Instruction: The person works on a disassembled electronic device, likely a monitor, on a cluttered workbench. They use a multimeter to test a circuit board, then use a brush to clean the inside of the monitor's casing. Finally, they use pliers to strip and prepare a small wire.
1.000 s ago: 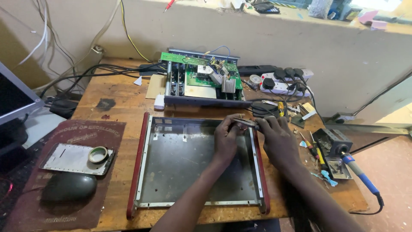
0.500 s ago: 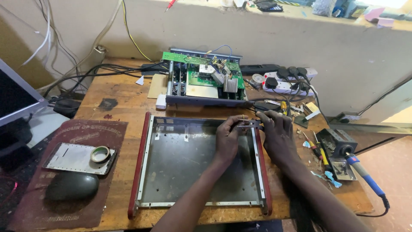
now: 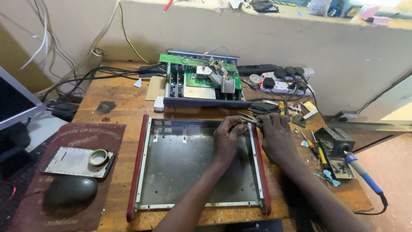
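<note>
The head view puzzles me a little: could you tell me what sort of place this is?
Most likely an electronics repair bench. An opened unit with green circuit boards sits on the wooden table, a soldering iron rests in its stand at the right, and both hands work over an empty metal chassis.

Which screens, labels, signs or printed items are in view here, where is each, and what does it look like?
Monitor: far left edge, tilted, dark screen in a light grey frame, mostly cut off.
Mat: front left of the wooden table, dark brown rectangle with faint gold lettering; a mouse, a metal plate and a tape roll lie on it.
No packages or signs that I can make out.
</note>
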